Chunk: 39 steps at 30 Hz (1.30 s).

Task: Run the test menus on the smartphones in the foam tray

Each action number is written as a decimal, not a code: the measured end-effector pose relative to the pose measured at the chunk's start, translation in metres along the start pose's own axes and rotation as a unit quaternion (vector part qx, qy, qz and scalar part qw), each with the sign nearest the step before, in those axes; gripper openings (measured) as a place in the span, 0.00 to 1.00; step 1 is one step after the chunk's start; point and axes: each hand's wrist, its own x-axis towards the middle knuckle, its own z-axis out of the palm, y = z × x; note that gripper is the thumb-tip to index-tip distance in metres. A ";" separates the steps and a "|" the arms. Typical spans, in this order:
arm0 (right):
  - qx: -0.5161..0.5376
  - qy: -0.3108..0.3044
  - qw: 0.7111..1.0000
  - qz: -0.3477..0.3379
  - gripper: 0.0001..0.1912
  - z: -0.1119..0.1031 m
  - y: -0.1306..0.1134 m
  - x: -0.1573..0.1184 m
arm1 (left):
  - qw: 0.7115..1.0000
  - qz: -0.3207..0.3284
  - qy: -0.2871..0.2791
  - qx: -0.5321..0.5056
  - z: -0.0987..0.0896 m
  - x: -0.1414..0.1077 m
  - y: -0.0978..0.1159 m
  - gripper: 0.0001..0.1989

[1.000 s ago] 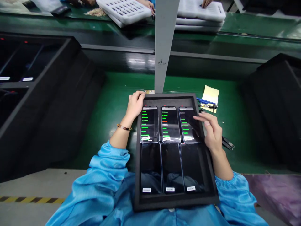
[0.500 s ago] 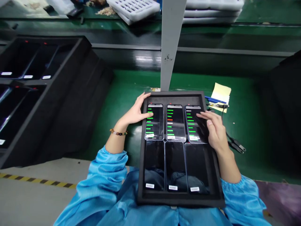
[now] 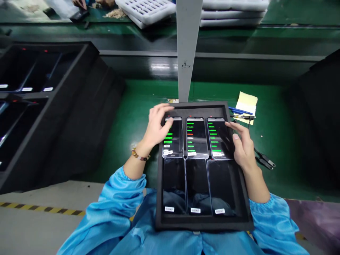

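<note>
A black foam tray [image 3: 204, 225] holds two rows of phones. The upper three show lists of mostly green text: a left phone [image 3: 174, 140], a middle phone [image 3: 198, 140] with one red line, and a right phone [image 3: 216, 138]. The lower phones, one of them the middle lower phone [image 3: 198, 184], have dark screens and white labels. Over the upper left phone, my left hand [image 3: 158, 125] is spread, thumb above the screen. My right hand [image 3: 243, 145] lies at the tray's right edge, fingers apart, a fingertip at the right phone's top corner. Neither hand grips anything.
Stacked black trays of phones [image 3: 87, 88] stand at the left. Right of the tray lie yellow notes [image 3: 247, 102], blue pens [image 3: 240, 111] and a cable with connectors [image 3: 265, 161]. A grey post [image 3: 186, 63] rises behind the tray. White plastic trays [image 3: 148, 10] sit on the shelf.
My left hand has lifted and shifted, its thumb drawn up the left phone. That phone's list has scrolled, and the right phone's list differs too. My right fingers are slightly more bent.
</note>
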 end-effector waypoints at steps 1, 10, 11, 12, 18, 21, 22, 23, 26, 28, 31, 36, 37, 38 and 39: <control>0.001 0.000 1.000 0.001 0.23 0.000 0.000 0.000 | 0.998 0.045 -0.043 -0.001 -0.002 -0.002 0.013 0.17; -0.024 -0.004 1.000 0.012 0.23 -0.002 0.000 -0.001 | 0.964 0.122 -0.229 0.052 0.013 -0.009 0.051 0.21; -0.027 -0.002 1.000 0.014 0.23 -0.002 0.000 -0.001 | 0.966 0.119 -0.223 0.056 0.013 -0.009 0.050 0.22; -0.028 -0.001 0.999 0.015 0.23 -0.002 -0.001 -0.001 | 0.967 0.118 -0.218 0.055 0.012 -0.009 0.049 0.23; -0.017 0.006 1.000 -0.002 0.22 0.000 -0.001 -0.001 | 0.963 0.125 -0.238 0.025 0.006 -0.007 0.049 0.19; -0.015 0.008 1.000 0.003 0.22 0.000 -0.002 0.000 | 0.965 0.105 -0.236 0.038 0.009 -0.006 0.051 0.21; -0.017 0.008 1.000 0.006 0.22 0.001 -0.002 0.000 | 0.966 0.101 -0.234 0.039 0.009 -0.006 0.050 0.21; -0.017 0.008 1.000 0.006 0.23 0.001 -0.001 -0.001 | 0.967 0.100 -0.231 0.037 0.008 -0.006 0.049 0.22; -0.005 0.009 1.000 -0.020 0.22 0.000 0.002 -0.002 | 0.977 0.093 -0.191 0.016 -0.004 -0.009 0.037 0.22; 0.003 0.000 0.999 -0.045 0.22 0.000 0.004 -0.002 | 0.987 0.077 -0.143 0.005 -0.017 -0.013 0.026 0.21; -0.006 -0.022 0.998 -0.057 0.23 -0.001 0.007 -0.001 | 0.994 0.054 -0.100 0.011 -0.032 -0.020 0.012 0.21; -0.052 -0.052 0.997 -0.028 0.23 0.000 0.010 0.001 | 0.991 0.032 -0.124 0.033 -0.037 -0.027 0.005 0.19; -0.057 -0.055 0.997 -0.022 0.23 0.000 0.010 0.001 | 0.990 0.031 -0.131 0.032 -0.037 -0.028 0.004 0.19; -0.058 -0.059 0.996 -0.018 0.24 0.000 0.010 0.001 | 0.990 0.031 -0.136 0.028 -0.038 -0.028 0.004 0.18; -0.057 -0.060 0.996 -0.017 0.24 -0.001 0.010 0.001 | 0.989 0.030 -0.142 0.022 -0.039 -0.029 0.003 0.18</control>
